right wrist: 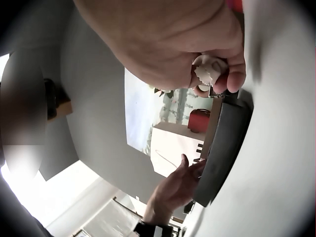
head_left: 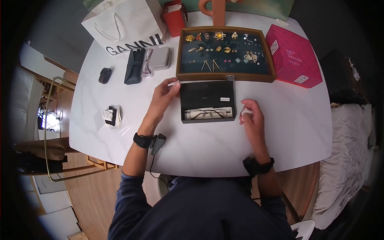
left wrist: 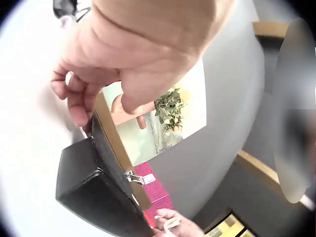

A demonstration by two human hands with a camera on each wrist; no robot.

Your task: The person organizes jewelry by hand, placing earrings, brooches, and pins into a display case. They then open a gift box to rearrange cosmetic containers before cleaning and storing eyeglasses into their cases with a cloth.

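Note:
An open black case [head_left: 206, 93] stands with its lid raised at the back. Thin-framed glasses [head_left: 208, 115] lie on a pale cloth inside it. My left hand [head_left: 163, 96] is at the lid's upper left corner; in the left wrist view its bent fingertips reach the edge of the black case [left wrist: 94, 182], with the thumb apart. To the right of the case, my right hand [head_left: 253, 118] holds a small crumpled white cloth [right wrist: 210, 69] in curled fingers. Whether the left fingertips press on the lid I cannot tell.
Behind the case is a jewellery display box [head_left: 228, 75]; a pink box [head_left: 296, 60] stands right of it. Left are a grey case [head_left: 161, 58], clear-framed glasses [head_left: 147, 64], a dark pouch [head_left: 134, 67], a black object [head_left: 105, 75], crumpled cloths [head_left: 113, 116] and a paper bag [head_left: 124, 24].

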